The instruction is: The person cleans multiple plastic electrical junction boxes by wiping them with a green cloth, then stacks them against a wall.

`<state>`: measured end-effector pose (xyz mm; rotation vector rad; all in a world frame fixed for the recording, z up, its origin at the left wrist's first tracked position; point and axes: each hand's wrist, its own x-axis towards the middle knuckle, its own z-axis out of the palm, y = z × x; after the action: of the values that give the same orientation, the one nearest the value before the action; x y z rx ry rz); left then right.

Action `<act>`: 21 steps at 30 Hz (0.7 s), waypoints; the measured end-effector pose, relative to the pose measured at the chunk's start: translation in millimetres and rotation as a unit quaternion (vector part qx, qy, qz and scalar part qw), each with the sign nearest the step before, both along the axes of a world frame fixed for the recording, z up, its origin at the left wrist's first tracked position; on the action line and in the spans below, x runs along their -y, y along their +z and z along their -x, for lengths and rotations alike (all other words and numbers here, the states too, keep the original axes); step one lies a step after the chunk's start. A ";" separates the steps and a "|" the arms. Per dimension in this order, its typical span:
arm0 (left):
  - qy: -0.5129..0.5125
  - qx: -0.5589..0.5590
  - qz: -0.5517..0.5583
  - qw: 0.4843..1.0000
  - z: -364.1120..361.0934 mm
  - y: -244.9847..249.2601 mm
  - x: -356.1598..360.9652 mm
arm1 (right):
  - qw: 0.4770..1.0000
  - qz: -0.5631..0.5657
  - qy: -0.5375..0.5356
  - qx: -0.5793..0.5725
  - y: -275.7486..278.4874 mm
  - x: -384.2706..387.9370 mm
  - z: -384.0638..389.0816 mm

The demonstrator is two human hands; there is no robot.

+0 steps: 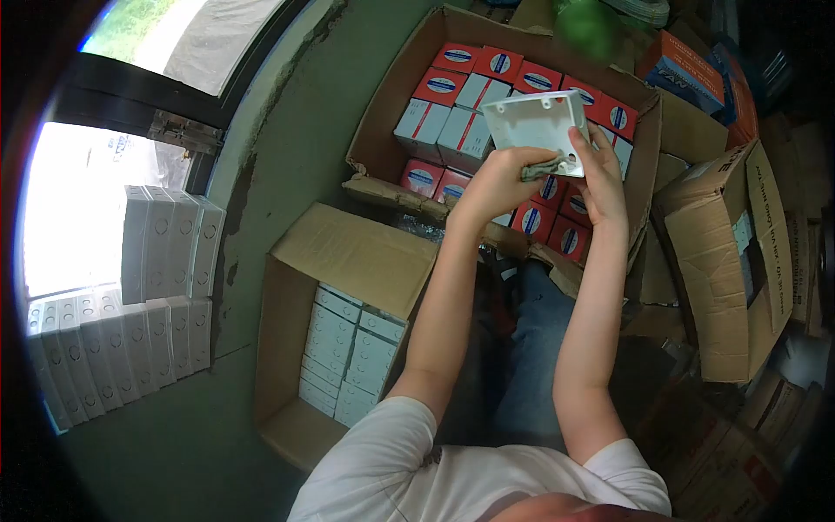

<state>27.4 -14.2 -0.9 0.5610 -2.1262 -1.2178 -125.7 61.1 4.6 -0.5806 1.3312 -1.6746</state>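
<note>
A white plastic electrical mounting box (531,124), hollow side showing, is held up over a carton of red and white boxes. My right hand (602,181) grips its right side, thumb near the rim and fingers behind. At its lower edge, my left hand (507,181) is closed on a crumpled greyish-green cloth (541,169), which touches the box near a corner. Underneath, the carton (372,130) holds rows of red-topped small boxes (441,85), some lying with white sides up.
An open carton (287,348) of stacked white boxes stands at lower left. More white mounting boxes (122,348) are stacked on the window ledge. On the right are an open cardboard box (709,261) and a blue and orange fan box (685,74). A green blurred object (587,30) is at the top.
</note>
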 end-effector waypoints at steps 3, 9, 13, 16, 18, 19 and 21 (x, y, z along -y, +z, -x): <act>0.015 0.109 -0.276 0.955 -8.7 20.7 2.9 | 1.000 0.005 0.016 -0.024 -6.9 3.4 -0.7; 0.014 0.035 -0.051 0.998 0.6 -9.2 2.9 | 0.994 0.006 0.029 -0.108 -7.3 10.0 -15.7; 0.005 0.102 -0.315 0.944 -4.9 24.4 0.9 | 0.994 -0.057 0.084 -0.034 -6.4 11.4 -16.2; -0.003 0.039 -0.346 0.938 -6.7 15.1 6.4 | 0.994 -0.066 0.085 0.034 2.8 10.5 -22.0; 0.009 -0.010 -0.350 0.937 -5.0 9.7 7.1 | 0.995 -0.048 0.067 0.055 2.2 12.0 -25.1; 0.006 0.011 -0.292 0.956 -3.8 9.9 5.9 | 0.997 -0.030 0.060 0.049 -0.9 13.4 -25.3; -0.003 0.051 -0.174 0.983 -0.4 10.7 2.6 | 0.998 0.003 0.043 0.036 -5.5 16.2 -25.6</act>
<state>27.7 -16.7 9.8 0.7826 -2.0078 -1.6103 -100.2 44.8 -0.9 -0.5672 1.2326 -1.6153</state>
